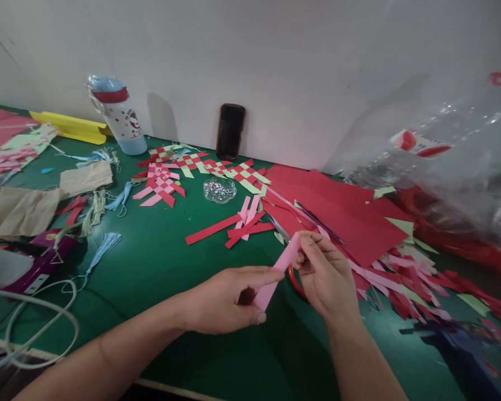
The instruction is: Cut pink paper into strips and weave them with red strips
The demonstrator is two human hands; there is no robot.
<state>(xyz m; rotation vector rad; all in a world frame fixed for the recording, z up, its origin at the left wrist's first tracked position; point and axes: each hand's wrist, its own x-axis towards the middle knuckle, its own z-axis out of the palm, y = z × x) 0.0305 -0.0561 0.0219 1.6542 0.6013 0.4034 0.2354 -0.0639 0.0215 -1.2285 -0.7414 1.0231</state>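
A pink paper strip (280, 271) is held between both hands above the green table (162, 262). My left hand (225, 301) pinches its lower end with thumb and fingers closed. My right hand (323, 275) pinches the upper end. A little red shows under my left fingers; I cannot tell what it is. Loose red and pink strips (234, 223) lie just beyond the hands. Part of a red scissor handle (294, 281) shows under my right hand.
Woven red, pink and green paper pieces (192, 170) lie farther back, with a small dish of beads (219, 190), a dark phone (230, 131) against the wall and a bottle (119, 114). Red paper sheets (342, 209) and scraps fill the right. A purple tool (29, 264) and cable sit left.
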